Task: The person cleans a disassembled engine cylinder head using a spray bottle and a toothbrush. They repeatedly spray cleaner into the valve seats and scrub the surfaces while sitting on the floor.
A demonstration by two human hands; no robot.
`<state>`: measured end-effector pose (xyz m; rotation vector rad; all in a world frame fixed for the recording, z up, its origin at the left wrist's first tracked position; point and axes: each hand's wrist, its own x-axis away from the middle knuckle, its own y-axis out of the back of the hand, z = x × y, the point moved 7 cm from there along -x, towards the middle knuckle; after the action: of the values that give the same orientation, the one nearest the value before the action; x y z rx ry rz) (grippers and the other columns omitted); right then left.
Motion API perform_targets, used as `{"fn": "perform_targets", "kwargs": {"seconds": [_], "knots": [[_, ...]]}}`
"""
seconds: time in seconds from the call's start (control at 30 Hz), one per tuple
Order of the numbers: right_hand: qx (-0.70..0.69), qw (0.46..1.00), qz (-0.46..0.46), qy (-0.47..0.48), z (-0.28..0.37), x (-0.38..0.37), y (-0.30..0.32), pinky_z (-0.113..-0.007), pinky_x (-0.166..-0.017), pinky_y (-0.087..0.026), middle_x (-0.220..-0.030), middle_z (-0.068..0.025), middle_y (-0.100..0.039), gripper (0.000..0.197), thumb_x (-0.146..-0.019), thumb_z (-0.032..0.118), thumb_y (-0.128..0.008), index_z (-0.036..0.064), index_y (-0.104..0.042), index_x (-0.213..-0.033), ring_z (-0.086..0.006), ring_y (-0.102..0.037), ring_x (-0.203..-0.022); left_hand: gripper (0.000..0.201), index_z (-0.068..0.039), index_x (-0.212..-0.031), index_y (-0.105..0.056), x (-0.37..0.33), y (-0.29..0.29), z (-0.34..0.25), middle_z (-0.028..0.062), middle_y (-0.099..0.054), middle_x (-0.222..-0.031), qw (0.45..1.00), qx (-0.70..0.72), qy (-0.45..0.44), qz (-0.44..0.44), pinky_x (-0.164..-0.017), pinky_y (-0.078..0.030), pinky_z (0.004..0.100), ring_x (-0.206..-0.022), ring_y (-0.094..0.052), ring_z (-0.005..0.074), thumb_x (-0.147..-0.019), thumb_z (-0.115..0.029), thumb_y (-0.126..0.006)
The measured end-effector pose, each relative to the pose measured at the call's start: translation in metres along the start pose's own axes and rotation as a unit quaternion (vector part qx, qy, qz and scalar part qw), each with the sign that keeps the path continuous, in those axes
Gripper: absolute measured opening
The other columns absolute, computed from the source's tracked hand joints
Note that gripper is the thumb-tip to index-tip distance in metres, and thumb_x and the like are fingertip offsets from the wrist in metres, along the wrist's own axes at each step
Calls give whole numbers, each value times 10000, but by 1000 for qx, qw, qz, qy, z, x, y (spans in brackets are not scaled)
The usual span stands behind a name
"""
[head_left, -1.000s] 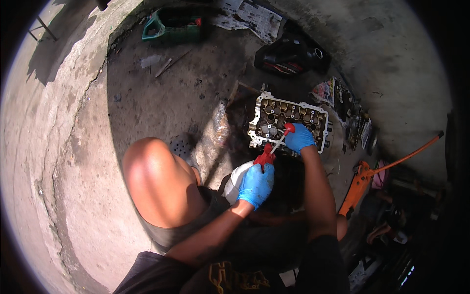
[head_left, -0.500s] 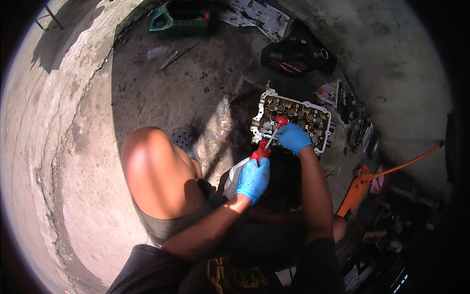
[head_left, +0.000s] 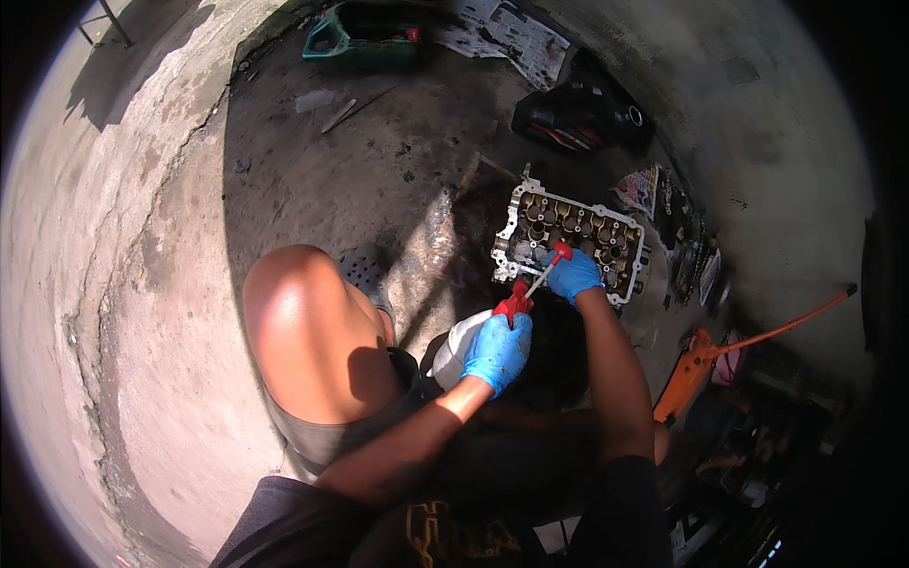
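My left hand (head_left: pixel 497 354), in a blue glove, is wrapped around the red body of a hand tool (head_left: pixel 513 304). From that body a thin pale shaft runs up to the right and ends in a rounded red tip. Just beside the tip is my gloved right hand (head_left: pixel 574 277), closed with its fingers curled down; what they hold is hidden. Both the tip and the right hand are over the near side of a metal engine cylinder head (head_left: pixel 501 248), which lies on the floor with its row of round bores facing up.
A white container (head_left: pixel 451 352) stands by my left knee. Beyond the cylinder head lie a black jug (head_left: pixel 573 118), a cut green jug (head_left: pixel 327 43) and newspaper (head_left: pixel 502 36). An orange floor jack (head_left: pixel 686 369) with a long handle is at the right, near the wall.
The tool's red tip has shifted right and nearer over the cylinder head, closer against my right hand. My left hand has moved slightly right with the tool. The whole view has shifted a little.
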<state>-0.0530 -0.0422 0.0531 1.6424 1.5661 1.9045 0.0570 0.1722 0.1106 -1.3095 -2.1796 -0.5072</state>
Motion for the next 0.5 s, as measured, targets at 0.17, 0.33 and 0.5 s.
{"fn": "perform_targets", "kwargs": {"seconds": [0.17, 0.33, 0.5], "knots": [[128, 988, -85, 31, 23, 17, -2, -460, -707, -551, -859, -174, -683, 160, -797, 136, -593, 94, -684, -922, -375, -674, -827, 418, -3, -789, -634, 2, 0, -13, 182, -613, -654, 1000, -16, -22, 15, -578, -464, 428, -609, -630, 302, -931, -363, -474], [-15, 994, -105, 32, 21, 8, -19, -481, -681, -539, -839, -202, -669, 189, -837, 143, -576, 66, -649, -993, -400, -664, -810, 374, -9, -913, -624, 2, -9, -5, 213, -626, -731, 998, -43, -53, 18, -634, -476, 457, -699, -623, 343, -949, -348, -470], [-175, 966, -186, 40, 9, -8, -30, -440, -633, -514, -807, -189, -665, 181, -902, 159, -523, 34, -653, -887, -353, -655, -718, 409, 0, -885, -635, -11, -15, 3, 232, -635, -743, 999, 5, -25, 38, -639, -474, 469, -710, -636, 366, -957, -355, -444]]}}
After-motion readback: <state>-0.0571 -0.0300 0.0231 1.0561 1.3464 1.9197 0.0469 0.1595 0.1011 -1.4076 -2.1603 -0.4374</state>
